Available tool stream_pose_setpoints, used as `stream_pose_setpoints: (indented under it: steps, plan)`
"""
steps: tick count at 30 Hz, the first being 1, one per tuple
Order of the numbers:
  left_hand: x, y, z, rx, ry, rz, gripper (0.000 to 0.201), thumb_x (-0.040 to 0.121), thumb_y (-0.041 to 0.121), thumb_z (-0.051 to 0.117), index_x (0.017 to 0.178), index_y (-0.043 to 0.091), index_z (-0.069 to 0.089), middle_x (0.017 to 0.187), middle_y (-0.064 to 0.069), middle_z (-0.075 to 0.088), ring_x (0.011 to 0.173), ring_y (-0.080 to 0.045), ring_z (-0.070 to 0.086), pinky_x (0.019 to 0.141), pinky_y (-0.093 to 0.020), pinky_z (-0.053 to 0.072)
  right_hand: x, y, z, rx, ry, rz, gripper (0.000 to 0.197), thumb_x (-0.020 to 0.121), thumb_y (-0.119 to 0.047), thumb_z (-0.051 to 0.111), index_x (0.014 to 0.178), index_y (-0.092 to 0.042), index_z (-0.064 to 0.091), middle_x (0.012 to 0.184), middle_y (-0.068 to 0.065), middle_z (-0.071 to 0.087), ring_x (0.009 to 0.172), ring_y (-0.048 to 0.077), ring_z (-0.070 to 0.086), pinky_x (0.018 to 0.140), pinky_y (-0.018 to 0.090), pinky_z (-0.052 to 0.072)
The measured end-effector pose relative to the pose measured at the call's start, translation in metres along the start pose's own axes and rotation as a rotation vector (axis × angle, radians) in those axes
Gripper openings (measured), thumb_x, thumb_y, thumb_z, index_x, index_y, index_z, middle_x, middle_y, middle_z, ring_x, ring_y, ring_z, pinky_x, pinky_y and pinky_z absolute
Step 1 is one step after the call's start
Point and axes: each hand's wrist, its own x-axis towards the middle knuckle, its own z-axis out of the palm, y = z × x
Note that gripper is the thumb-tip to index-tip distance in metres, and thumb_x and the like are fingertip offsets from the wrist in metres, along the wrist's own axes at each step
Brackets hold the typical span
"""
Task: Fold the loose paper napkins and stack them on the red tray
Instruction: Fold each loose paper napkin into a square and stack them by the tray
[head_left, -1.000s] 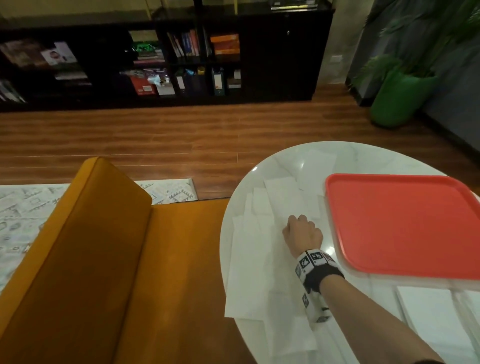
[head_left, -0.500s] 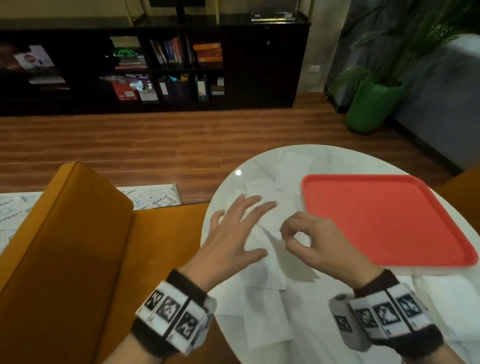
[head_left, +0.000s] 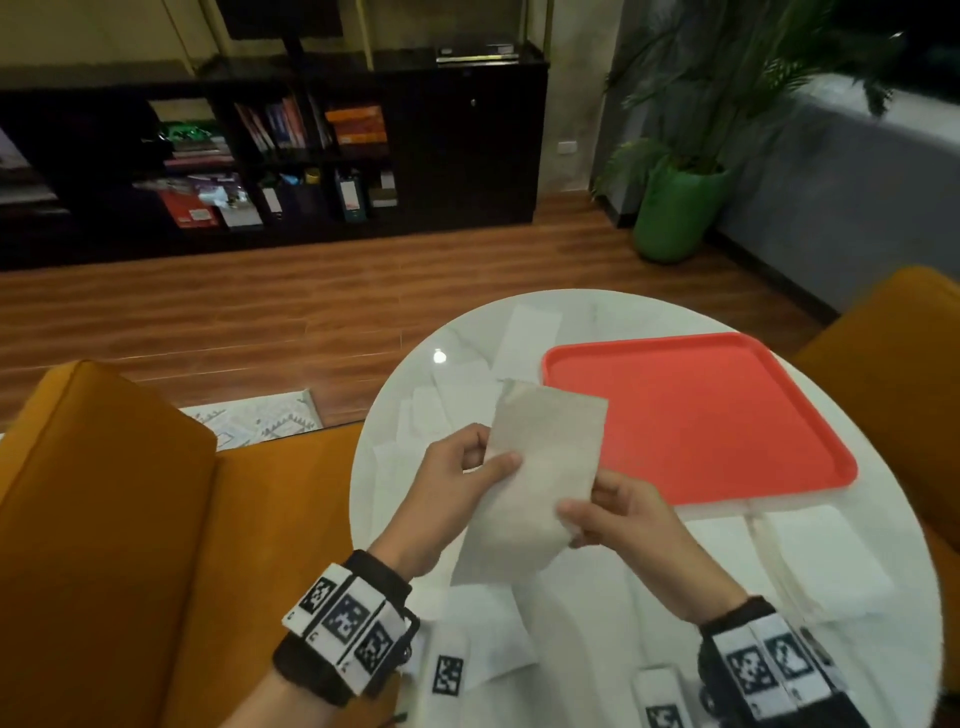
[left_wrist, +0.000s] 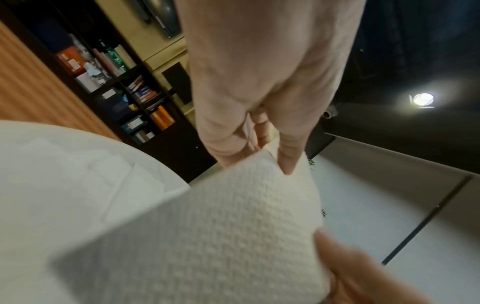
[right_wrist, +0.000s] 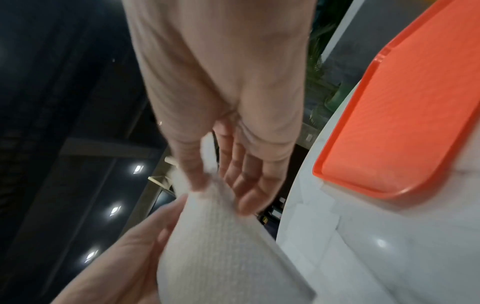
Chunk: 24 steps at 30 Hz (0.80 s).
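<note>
A white embossed paper napkin hangs in the air above the round marble table, held up between both hands. My left hand pinches its left edge with thumb and fingers. On the other side my right hand pinches the lower right edge. In the left wrist view the napkin fills the foreground under the left hand. The right wrist view has my right hand pinching the napkin. The red tray lies bare on the table's right half, just beyond the napkin.
Several loose napkins lie spread on the table's left part. A white stack of napkins sits in front of the tray. Orange seats flank the table. A dark bookshelf and a green plant pot stand farther off.
One second ago only the right hand lay on the napkin pile. Then the left hand came in, and now both hands have lifted one napkin off the table.
</note>
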Motion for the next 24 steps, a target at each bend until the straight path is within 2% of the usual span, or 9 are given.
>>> stream_pose_setpoints:
  steps: [2, 4, 7, 11, 13, 16, 19, 22, 24]
  plan:
    - [-0.006, -0.002, 0.004, -0.06, -0.063, -0.057, 0.025, 0.092, 0.022, 0.065, 0.115, 0.013, 0.063, 0.109, -0.006, 0.074, 0.101, -0.027, 0.071, 0.09, -0.045, 0.056, -0.002, 0.004, 0.003, 0.023, 0.06, -0.014, 0.018, 0.089, -0.004, 0.062, 0.105, -0.008, 0.071, 0.099, 0.01, 0.074, 0.08, 0.018, 0.065, 0.063, 0.027, 0.049]
    - [-0.012, -0.005, 0.005, -0.075, -0.123, -0.111, 0.029, 0.093, 0.02, 0.064, 0.121, 0.014, 0.063, 0.114, -0.007, 0.073, 0.104, -0.028, 0.07, 0.093, -0.048, 0.054, -0.001, 0.001, 0.002, 0.075, 0.121, -0.022, 0.019, 0.089, -0.004, 0.06, 0.105, -0.008, 0.07, 0.1, 0.009, 0.074, 0.084, 0.023, 0.066, 0.064, 0.03, 0.049]
    - [-0.018, -0.011, 0.008, -0.142, -0.094, -0.166, 0.025, 0.097, 0.016, 0.057, 0.118, 0.009, 0.066, 0.113, -0.012, 0.072, 0.106, -0.033, 0.068, 0.097, -0.054, 0.05, -0.002, -0.002, 0.0, 0.066, 0.146, -0.075, 0.023, 0.091, -0.005, 0.059, 0.109, -0.013, 0.068, 0.105, 0.004, 0.073, 0.094, 0.026, 0.067, 0.071, 0.038, 0.05]
    - [-0.023, -0.011, 0.018, -0.304, -0.076, -0.265, 0.026, 0.099, 0.017, 0.051, 0.115, 0.005, 0.067, 0.113, -0.012, 0.073, 0.106, -0.029, 0.068, 0.096, -0.043, 0.053, -0.007, -0.006, 0.004, 0.131, 0.209, -0.186, 0.022, 0.089, -0.002, 0.059, 0.104, -0.012, 0.072, 0.103, 0.005, 0.074, 0.096, 0.024, 0.068, 0.08, 0.04, 0.054]
    - [-0.025, -0.01, 0.022, -0.375, -0.087, -0.318, 0.025, 0.1, 0.016, 0.05, 0.113, 0.005, 0.068, 0.111, -0.012, 0.073, 0.103, -0.026, 0.07, 0.091, -0.039, 0.056, -0.007, -0.005, 0.004, 0.104, 0.232, -0.272, 0.024, 0.088, 0.0, 0.06, 0.094, -0.016, 0.077, 0.097, 0.002, 0.073, 0.093, 0.02, 0.067, 0.082, 0.036, 0.054]
    - [-0.027, -0.006, 0.026, -0.452, -0.096, -0.365, 0.025, 0.101, 0.016, 0.047, 0.109, 0.004, 0.068, 0.109, -0.015, 0.073, 0.099, -0.027, 0.072, 0.093, -0.042, 0.054, -0.01, -0.004, 0.0, -0.037, 0.207, -0.394, 0.04, 0.086, 0.009, 0.058, 0.087, -0.026, 0.079, 0.088, -0.008, 0.067, 0.086, 0.009, 0.063, 0.075, 0.018, 0.048]
    - [-0.028, -0.002, 0.028, -0.589, -0.051, -0.389, 0.03, 0.103, 0.017, 0.041, 0.106, 0.003, 0.067, 0.105, -0.015, 0.074, 0.093, -0.026, 0.073, 0.093, -0.042, 0.052, -0.013, -0.004, -0.005, -0.114, 0.165, -0.465, 0.035, 0.085, 0.007, 0.06, 0.09, -0.023, 0.078, 0.089, -0.002, 0.062, 0.088, 0.017, 0.061, 0.075, 0.02, 0.047]
    - [-0.03, -0.002, 0.028, -0.666, -0.026, -0.376, 0.033, 0.102, 0.029, 0.043, 0.118, 0.007, 0.062, 0.111, -0.012, 0.072, 0.1, -0.027, 0.07, 0.088, -0.041, 0.057, -0.012, 0.0, -0.01, -0.126, 0.147, -0.453, 0.032, 0.081, 0.0, 0.057, 0.089, -0.022, 0.078, 0.09, -0.002, 0.061, 0.089, 0.02, 0.059, 0.075, 0.025, 0.047]
    - [-0.028, -0.002, 0.026, -0.651, -0.044, -0.43, 0.045, 0.1, 0.046, 0.04, 0.124, 0.013, 0.06, 0.113, -0.011, 0.072, 0.098, -0.026, 0.071, 0.083, -0.038, 0.059, -0.011, 0.001, -0.012, -0.131, 0.138, -0.458, 0.035, 0.081, 0.005, 0.054, 0.087, -0.019, 0.078, 0.091, -0.001, 0.062, 0.09, 0.019, 0.06, 0.075, 0.023, 0.047]
